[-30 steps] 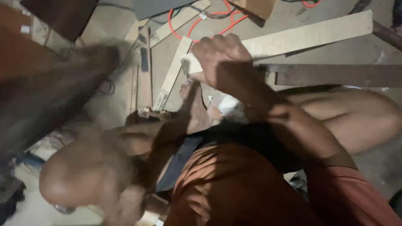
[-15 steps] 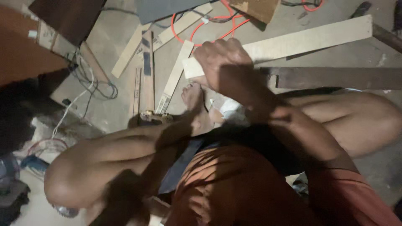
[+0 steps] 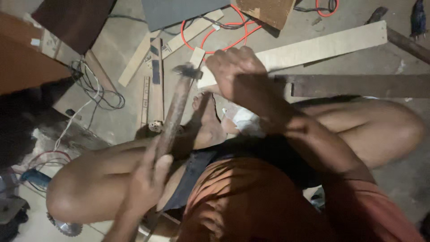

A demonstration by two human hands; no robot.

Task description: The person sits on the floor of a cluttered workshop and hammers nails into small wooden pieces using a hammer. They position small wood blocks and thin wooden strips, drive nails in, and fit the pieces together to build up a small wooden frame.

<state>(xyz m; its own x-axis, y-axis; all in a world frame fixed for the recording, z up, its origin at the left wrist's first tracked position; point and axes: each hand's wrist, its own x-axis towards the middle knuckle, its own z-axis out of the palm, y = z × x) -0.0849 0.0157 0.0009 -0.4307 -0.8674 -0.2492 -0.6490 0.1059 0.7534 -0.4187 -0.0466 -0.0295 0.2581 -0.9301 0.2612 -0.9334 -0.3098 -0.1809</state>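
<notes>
Two bare hands work above a cluttered concrete floor (image 3: 403, 188), seen from the person's own head looking down past bent knees. At the far left lies a dark brown board (image 3: 71, 20), and nearer, a tangle of grey and white cables (image 3: 96, 92) spreads over the floor. At the near left edge the toothed rim of a circular saw blade (image 3: 67, 228) peeks out beneath the knee. Moving right, the left hand (image 3: 150, 179) has its fingers wrapped tight around the lower part of a hammer (image 3: 172, 116) with a worn wooden handle; the handle slants up and away, and the dark metal head sits at the far end, just left of the other hand. Beside the hammer, thin pale wood strips (image 3: 154, 85) lie side by side on the floor, and a bare foot (image 3: 207, 121) rests just right of the handle. An orange cord (image 3: 215, 33) loops on the far floor. The right hand (image 3: 237, 71) is curled into a loose fist, fingers drawn together, resting at the near end of a long pale plank (image 3: 322, 45); whether it pinches anything cannot be told. A darker plank (image 3: 358, 85) lies just nearer than the pale one, stretching to the right edge. Orange shorts (image 3: 251, 201) fill the near middle.
</notes>
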